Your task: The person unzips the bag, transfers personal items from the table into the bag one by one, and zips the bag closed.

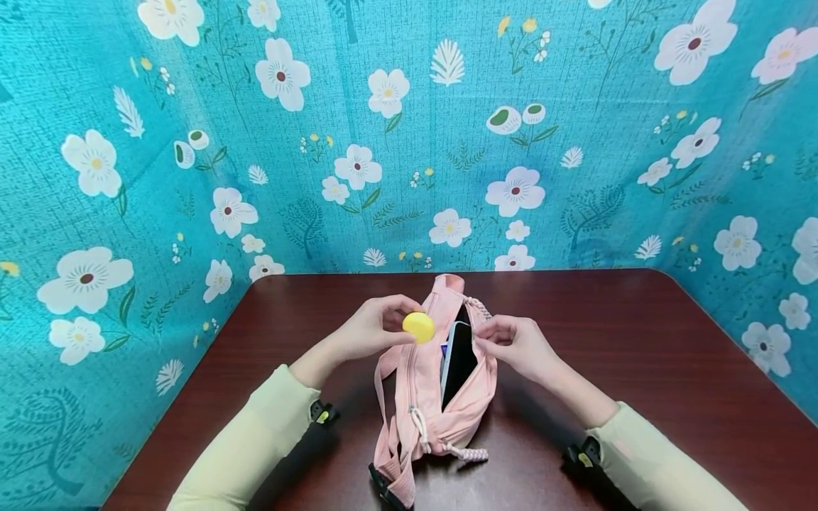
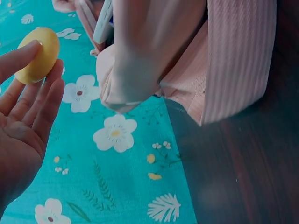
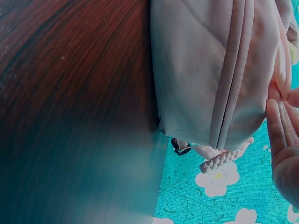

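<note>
While it sits pinched btwn the thumb and fingertips of the left hand point(image 1: 371, 328), the yellow round object point(image 1: 418, 327) hangs just above the left edge of the bag's opening, at the far end of the pink bag point(image 1: 424, 404); in the left wrist view the same yellow object point(image 2: 38, 54) rests against the fingertips point(image 2: 28, 51), palm turned up, other fingers fairly straight. The bag lies on the dark wood table point(image 1: 639, 341), roughly centre, w/ its main zip open and a dark flat phone-like item point(image 1: 459, 358) standing on edge inside, a bit of blue showing beside it. The right hand point(image 1: 514, 342) pinches the right rim of the opening, fingers curled on the fabric, holding that side out; the right wrist view shows fingertips point(image 3: 280, 126) touching the pink cloth. A braided pink cord point(image 1: 469, 454) trails from the bag's near end, and a strap point(image 1: 391, 468) runs toward the near table edge. Pale green sleeves point(image 1: 255, 440) cover both forearms. A teal floral cloth point(image 1: 192, 177) backs the table on all far sides.
</note>
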Demonstrator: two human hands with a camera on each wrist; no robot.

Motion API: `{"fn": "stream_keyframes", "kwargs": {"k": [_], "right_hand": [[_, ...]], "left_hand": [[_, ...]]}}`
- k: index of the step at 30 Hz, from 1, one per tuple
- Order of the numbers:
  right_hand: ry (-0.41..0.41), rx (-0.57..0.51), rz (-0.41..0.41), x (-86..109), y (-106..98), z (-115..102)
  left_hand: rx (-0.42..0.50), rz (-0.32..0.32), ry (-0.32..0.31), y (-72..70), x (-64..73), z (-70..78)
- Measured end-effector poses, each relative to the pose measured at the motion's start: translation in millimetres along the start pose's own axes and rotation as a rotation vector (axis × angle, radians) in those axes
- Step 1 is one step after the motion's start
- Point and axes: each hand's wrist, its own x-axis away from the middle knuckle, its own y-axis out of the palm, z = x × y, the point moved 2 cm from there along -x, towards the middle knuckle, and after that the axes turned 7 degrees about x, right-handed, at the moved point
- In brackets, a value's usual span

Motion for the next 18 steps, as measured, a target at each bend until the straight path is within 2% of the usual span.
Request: {"fn": "stream_keyframes", "kwargs": {"k": [6, 10, 15, 18], "right_hand": [[-0.006, 0.015, 0.007, -0.6, -0.6, 0.4], [0.005, 0.013, 0.009, 0.1, -0.9, 0.2], [0.0, 0.004, 0.0, 1.3, -0.5, -2.3], [-0.012, 0.012, 0.002, 1.7, -0.6, -4.0]], "left_hand": [[0.002, -0.014, -0.014, 11.1, -4.1, -4.2], [0.0, -0.045, -0.029, 21.0, -7.5, -8.1], [-0.033, -0.082, -0.062, 32.4, -10.8, -14.9], [-0.051, -0.089, -0.06, 37.0, -12.0, -17.2]]}}
